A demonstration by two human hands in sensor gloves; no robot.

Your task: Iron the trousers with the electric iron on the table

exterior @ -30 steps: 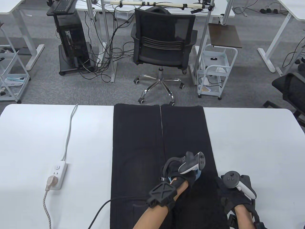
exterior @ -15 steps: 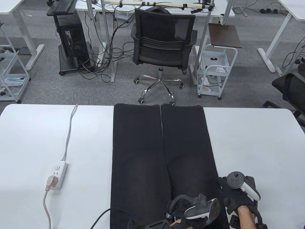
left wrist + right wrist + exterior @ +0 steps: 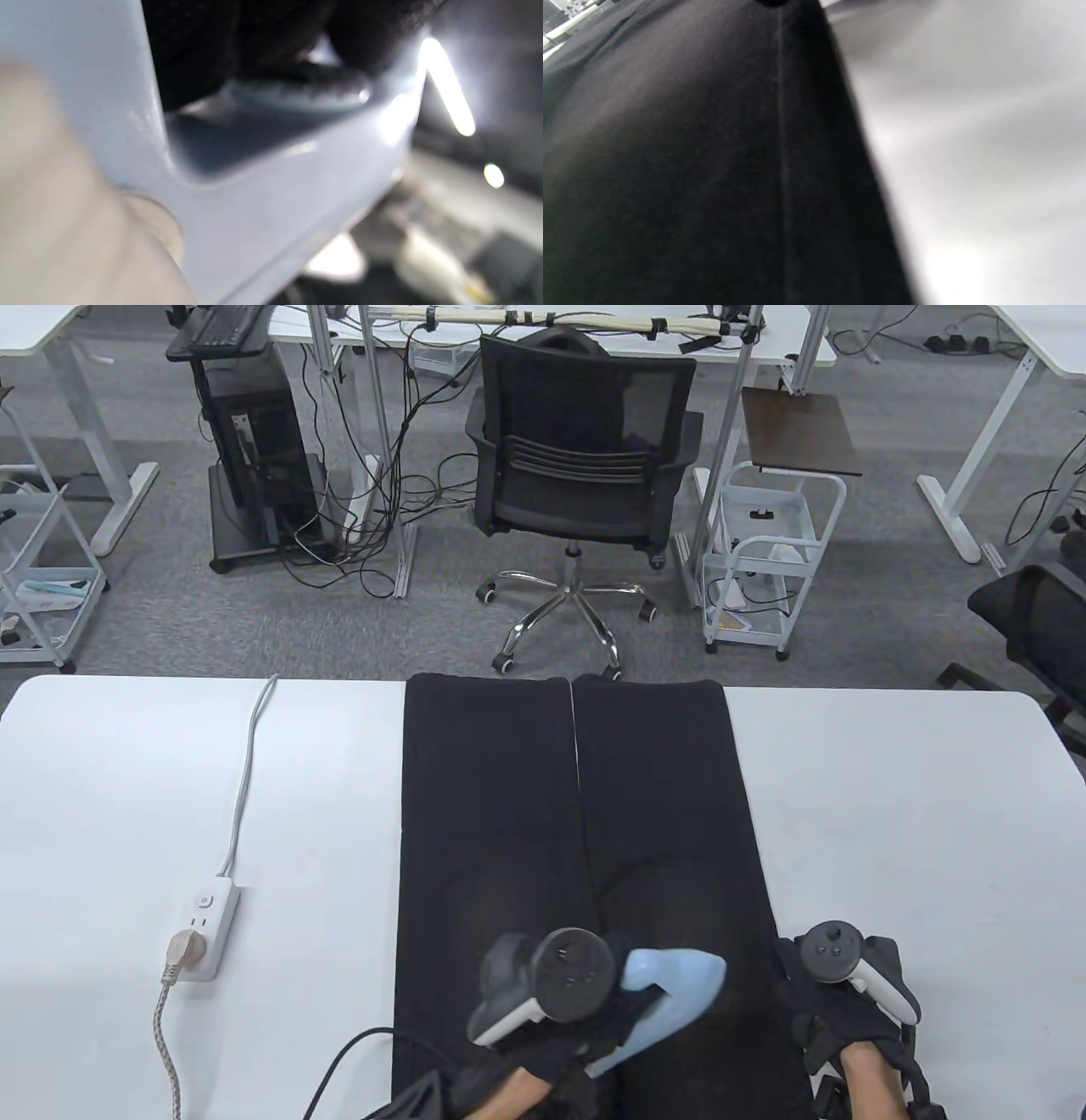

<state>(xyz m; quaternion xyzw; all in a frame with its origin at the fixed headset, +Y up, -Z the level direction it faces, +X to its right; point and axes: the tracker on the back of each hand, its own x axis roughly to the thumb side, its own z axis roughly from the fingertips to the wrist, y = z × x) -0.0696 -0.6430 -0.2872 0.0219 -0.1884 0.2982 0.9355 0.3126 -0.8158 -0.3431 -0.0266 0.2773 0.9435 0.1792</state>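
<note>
Pale-blue iron (image 3: 670, 993) sits on flat black trousers (image 3: 501, 814).

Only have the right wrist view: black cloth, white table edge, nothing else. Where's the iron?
Observer: In the table view, the light blue iron is over the trousers at their near end, and the left hand grips its handle.
Operator: Right hand?
Observer: The right hand is at the trousers' right edge, beside the iron and apart from it.
Operator: Power?
Observer: One plug sits in the power strip, left of the trousers. Whose cord it is, I cannot tell.
</note>
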